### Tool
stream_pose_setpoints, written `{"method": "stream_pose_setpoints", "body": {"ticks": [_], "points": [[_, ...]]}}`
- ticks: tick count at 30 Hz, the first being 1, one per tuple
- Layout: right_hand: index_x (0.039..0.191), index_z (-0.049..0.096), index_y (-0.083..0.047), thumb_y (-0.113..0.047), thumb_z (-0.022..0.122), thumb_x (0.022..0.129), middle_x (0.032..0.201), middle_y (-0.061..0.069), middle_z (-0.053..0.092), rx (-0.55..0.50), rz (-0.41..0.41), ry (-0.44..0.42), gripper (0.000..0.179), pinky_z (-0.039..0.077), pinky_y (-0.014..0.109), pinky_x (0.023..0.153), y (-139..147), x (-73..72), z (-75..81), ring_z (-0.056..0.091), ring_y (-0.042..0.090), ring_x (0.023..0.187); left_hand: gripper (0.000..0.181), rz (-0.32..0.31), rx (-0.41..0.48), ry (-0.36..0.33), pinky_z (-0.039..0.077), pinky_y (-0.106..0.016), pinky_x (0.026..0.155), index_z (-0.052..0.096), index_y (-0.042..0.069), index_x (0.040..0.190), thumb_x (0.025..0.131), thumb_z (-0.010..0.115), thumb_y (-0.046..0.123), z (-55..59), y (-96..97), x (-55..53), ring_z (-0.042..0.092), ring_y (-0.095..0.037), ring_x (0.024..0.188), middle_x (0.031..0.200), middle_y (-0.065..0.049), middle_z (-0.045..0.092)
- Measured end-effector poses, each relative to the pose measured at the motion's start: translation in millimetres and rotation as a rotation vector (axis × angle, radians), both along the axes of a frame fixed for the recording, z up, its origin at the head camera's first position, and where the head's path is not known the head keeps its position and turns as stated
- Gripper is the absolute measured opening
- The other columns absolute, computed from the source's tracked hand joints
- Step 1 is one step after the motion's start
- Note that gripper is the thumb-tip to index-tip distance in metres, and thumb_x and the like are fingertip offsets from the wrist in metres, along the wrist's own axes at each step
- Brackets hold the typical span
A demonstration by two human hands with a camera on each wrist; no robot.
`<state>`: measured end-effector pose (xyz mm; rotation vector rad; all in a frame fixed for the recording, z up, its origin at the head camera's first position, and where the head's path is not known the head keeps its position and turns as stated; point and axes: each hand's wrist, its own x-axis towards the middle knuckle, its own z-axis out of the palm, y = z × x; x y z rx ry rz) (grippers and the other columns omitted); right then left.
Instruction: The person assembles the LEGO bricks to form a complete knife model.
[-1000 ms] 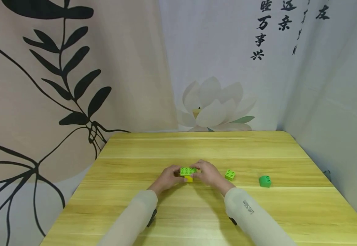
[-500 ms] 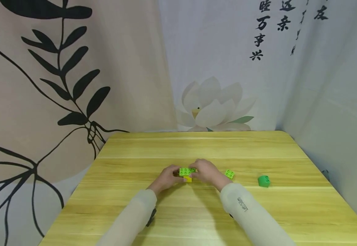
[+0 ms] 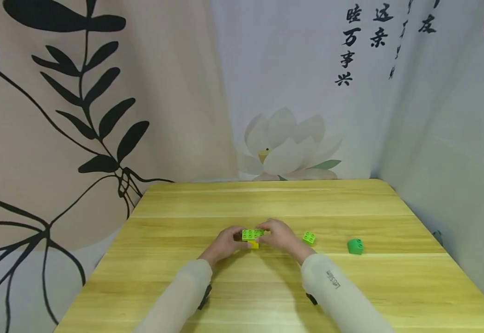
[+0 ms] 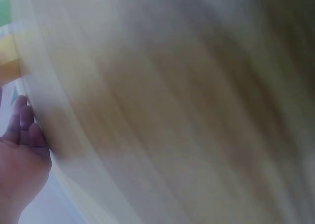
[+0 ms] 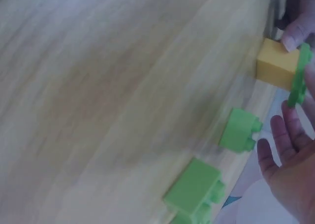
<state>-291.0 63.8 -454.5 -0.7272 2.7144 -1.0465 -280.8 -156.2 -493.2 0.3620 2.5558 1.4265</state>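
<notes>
A flat light green toy brick [image 3: 250, 235] with studs lies on top of a yellow toy brick [image 3: 254, 245] at mid-table. From the left, my left hand [image 3: 227, 243] holds the yellow brick, its thumb on the near side; its far fingers are partly hidden. My right hand [image 3: 281, 235] pinches the right end of the flat brick between thumb and index finger. In the right wrist view the yellow brick [image 5: 277, 64] sits flush under the flat brick [image 5: 299, 79], with the other right fingers [image 5: 281, 135] extended below. The left wrist view is blurred.
Right of the right hand stands a small light green brick [image 3: 309, 237]. Farther right is a darker green brick [image 3: 355, 246] with a sloped or curved side. The wooden table [image 3: 175, 203] ends at a printed curtain [image 3: 183, 92] behind.
The head view has tilted and shifted slightly. Both hands and the stacked bricks stay nearly in place, with only a small shift of the right forearm.
</notes>
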Motion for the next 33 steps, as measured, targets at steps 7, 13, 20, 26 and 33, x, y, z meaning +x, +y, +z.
{"method": "stream_pose_setpoints", "body": {"ticks": [7, 13, 20, 26, 33], "points": [[0.138, 0.060, -0.014, -0.026, 0.069, 0.095, 0.131, 0.009, 0.060, -0.159, -0.140, -0.071, 0.045, 0.044, 0.050, 0.099, 42.7, -12.5, 13.5, 0.051, 0.030, 0.123, 0.037, 0.001, 0.000, -0.002, 0.047, -0.040, 0.089, 0.066, 0.013, 0.124, 0.090, 0.076, 0.020, 0.4, 2.4, -0.3, 0.055, -0.019, 0.098, 0.110, -0.002, 0.060], [0.138, 0.058, -0.007, -0.024, 0.064, 0.099, 0.138, 0.016, 0.056, -0.131, -0.201, -0.047, 0.043, 0.044, 0.051, 0.099, 99.1, -16.1, 13.0, 0.050, 0.035, 0.124, 0.042, 0.001, -0.006, 0.004, 0.047, -0.041, 0.092, 0.064, 0.011, 0.128, 0.090, 0.076, 0.022, 0.0, 2.2, -0.5, 0.055, -0.020, 0.102, 0.115, -0.004, 0.060], [0.139, 0.056, -0.004, -0.023, 0.067, 0.096, 0.135, 0.020, 0.056, -0.054, -0.208, -0.100, 0.048, 0.041, 0.056, 0.101, 133.3, -8.5, -6.4, 0.049, 0.040, 0.125, 0.044, 0.014, -0.026, 0.016, 0.045, -0.042, 0.092, 0.064, 0.011, 0.129, 0.089, 0.077, 0.024, -2.2, 1.5, -0.7, 0.054, -0.020, 0.102, 0.116, -0.004, 0.060], [0.141, 0.051, 0.001, -0.018, 0.073, 0.092, 0.138, 0.025, 0.052, -0.044, -0.185, -0.179, 0.058, 0.037, 0.055, 0.106, 140.1, -4.9, -20.0, 0.047, 0.043, 0.129, 0.042, 0.018, -0.019, 0.005, 0.046, -0.041, 0.092, 0.065, 0.013, 0.128, 0.089, 0.077, 0.023, -2.2, -0.1, -0.6, 0.054, -0.020, 0.101, 0.115, -0.003, 0.060], [0.132, 0.059, 0.002, -0.017, 0.076, 0.089, 0.132, 0.021, 0.057, -0.009, -0.204, -0.149, 0.050, 0.041, 0.054, 0.102, 142.3, -4.6, -28.4, 0.052, 0.040, 0.122, 0.042, 0.012, -0.002, -0.008, 0.046, -0.041, 0.092, 0.065, 0.013, 0.128, 0.089, 0.077, 0.022, -1.9, 1.6, -1.2, 0.053, -0.020, 0.100, 0.113, -0.003, 0.060]]}}
